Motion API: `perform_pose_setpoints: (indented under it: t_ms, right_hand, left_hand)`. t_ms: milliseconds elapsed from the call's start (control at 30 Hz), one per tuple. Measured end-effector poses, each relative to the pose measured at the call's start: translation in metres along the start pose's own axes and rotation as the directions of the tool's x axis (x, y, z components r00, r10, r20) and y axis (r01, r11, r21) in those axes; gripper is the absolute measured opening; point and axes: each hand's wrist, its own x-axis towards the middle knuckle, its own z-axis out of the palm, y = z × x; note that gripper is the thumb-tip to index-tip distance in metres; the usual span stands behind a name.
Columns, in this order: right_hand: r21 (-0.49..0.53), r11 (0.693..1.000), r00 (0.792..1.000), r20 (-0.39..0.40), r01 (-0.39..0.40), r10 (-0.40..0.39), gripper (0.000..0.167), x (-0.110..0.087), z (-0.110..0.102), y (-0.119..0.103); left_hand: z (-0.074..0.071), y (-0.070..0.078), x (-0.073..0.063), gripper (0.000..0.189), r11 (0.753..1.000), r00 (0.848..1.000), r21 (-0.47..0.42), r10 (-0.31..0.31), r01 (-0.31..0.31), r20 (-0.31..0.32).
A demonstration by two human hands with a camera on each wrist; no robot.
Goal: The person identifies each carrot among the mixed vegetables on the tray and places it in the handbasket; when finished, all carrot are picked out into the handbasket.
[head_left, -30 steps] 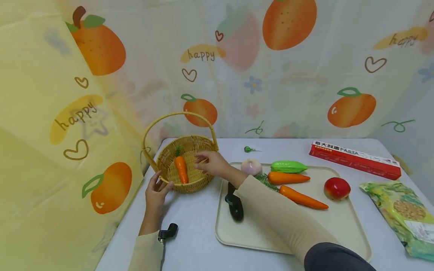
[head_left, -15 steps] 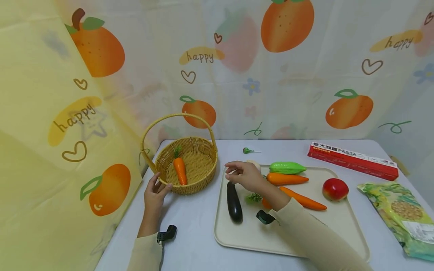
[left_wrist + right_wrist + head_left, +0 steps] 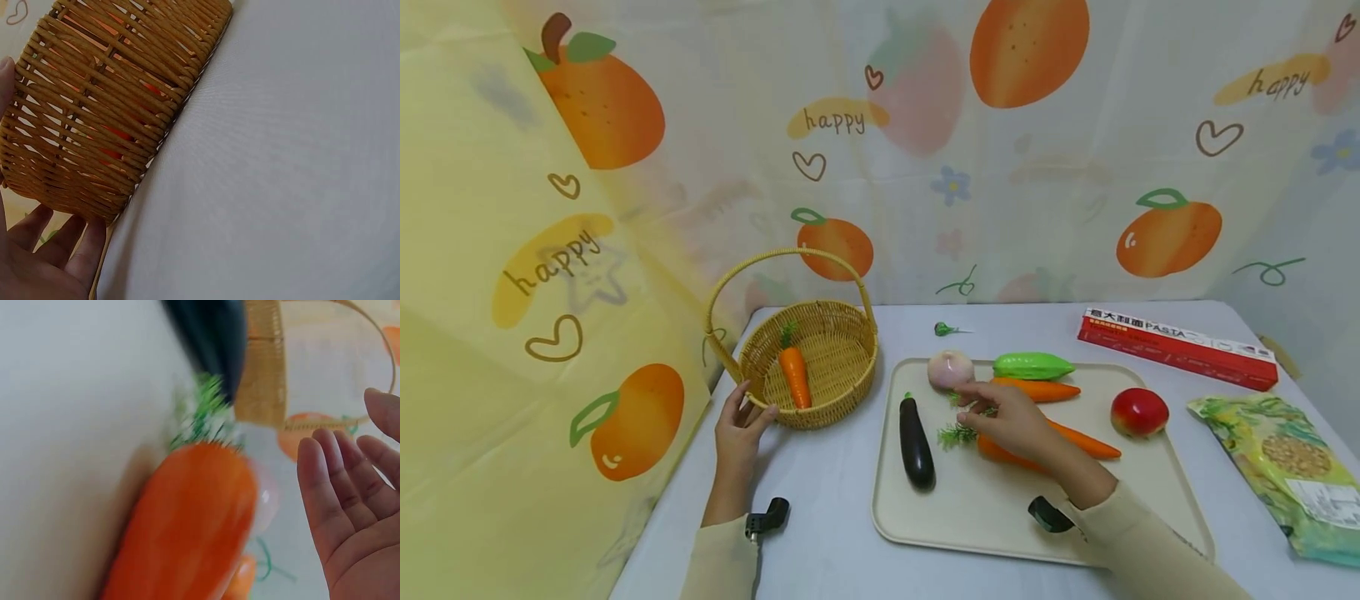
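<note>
- Plainly, the basket point(image 3: 827, 415) is gripped at its near left side by the left hand point(image 3: 739, 431); its wall is caught between the thumb and the curved fingers.
- Inside the basket, toward the left, a carrot point(image 3: 795, 377) is laid, with its leafy top turned to the far rim and its tip to the near rim.
- Over the tray point(image 3: 955, 525), to the right of the eggplant point(image 3: 916, 446), the right hand point(image 3: 1011, 422) is held; its fingers are loosely bent, the thumb is slightly parted from them, and nothing is seen pinched.
- By that hand the near carrot point(image 3: 1000, 451) is partly hidden; whether it is touched cannot be told. Its leaves are seen near the fingertips.
- The middle carrot point(image 3: 1090, 440) is partly covered by the same hand, its tip pointed rightward.
- Farther back, the far carrot point(image 3: 1037, 390) is laid just in front of a green pod point(image 3: 1033, 366).
- At the tray's far left corner an onion point(image 3: 951, 367) is placed; toward the right side a red fruit point(image 3: 1139, 412) is set.
- On the table point(image 3: 820, 508) beyond the tray, a small green item point(image 3: 947, 329) and a pasta box point(image 3: 1176, 350) are laid; right of the tray, a bag point(image 3: 1296, 462) is placed.
</note>
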Motion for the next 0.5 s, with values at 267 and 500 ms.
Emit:
perform_pose_setpoints:
  t_ms: [267, 500]
  right_hand:
    - [-0.036, 0.999, 0.999, -0.052, -0.002, 0.0, 0.039, -0.03, -0.016, 0.022]
    - [-0.137, 0.99, 0.998, -0.061, -0.026, 0.018, 0.036, -0.048, -0.029, 0.038]
  left_hand:
    - [0.003, 0.02, -0.009, 0.073, 1.0, 1.0, 0.002, -0.027, 0.027, 0.016]
    - [0.004, 0.021, -0.008, 0.074, 1.0, 1.0, 0.002, -0.025, 0.025, 0.015]
